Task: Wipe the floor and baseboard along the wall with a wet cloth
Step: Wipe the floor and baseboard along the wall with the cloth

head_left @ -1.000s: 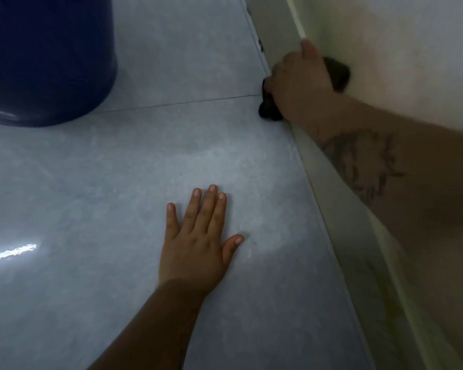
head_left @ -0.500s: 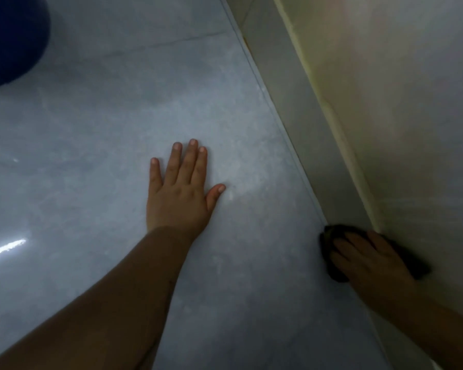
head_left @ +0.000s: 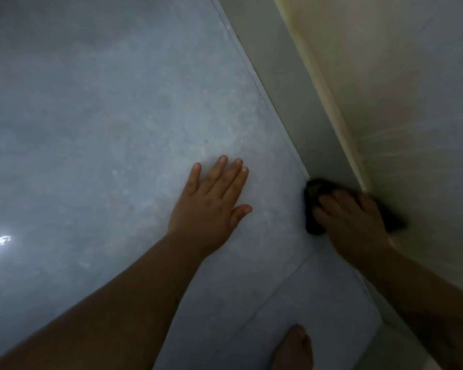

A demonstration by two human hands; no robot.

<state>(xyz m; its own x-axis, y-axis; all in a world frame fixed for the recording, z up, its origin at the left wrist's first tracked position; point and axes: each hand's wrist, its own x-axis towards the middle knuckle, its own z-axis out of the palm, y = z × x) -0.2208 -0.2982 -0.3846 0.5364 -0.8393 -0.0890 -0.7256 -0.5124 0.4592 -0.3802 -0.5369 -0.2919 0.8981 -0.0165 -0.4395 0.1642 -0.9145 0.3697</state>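
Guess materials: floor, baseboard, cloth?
Floor: likely glazed or polished tile; mottled grey, grout lines, sharp light glare. Baseboard: plain grey, matte, maybe tile or painted; unclear. Cloth: dark soft fabric, bunched under the right hand; weave too blurred to tell. Left hand lies flat on the floor.

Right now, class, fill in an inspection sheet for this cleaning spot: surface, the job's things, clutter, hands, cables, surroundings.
Surface: grey tiled floor, glossy, with a light glare at left.
Job's things: dark cloth pressed where the floor meets the baseboard.
Clutter: nothing seen.
Hands: left hand flat on the floor, fingers spread; right hand pressing on the cloth.
Cables: nothing seen.
Surroundings: pale wall with a yellowish edge; a bare foot at bottom.
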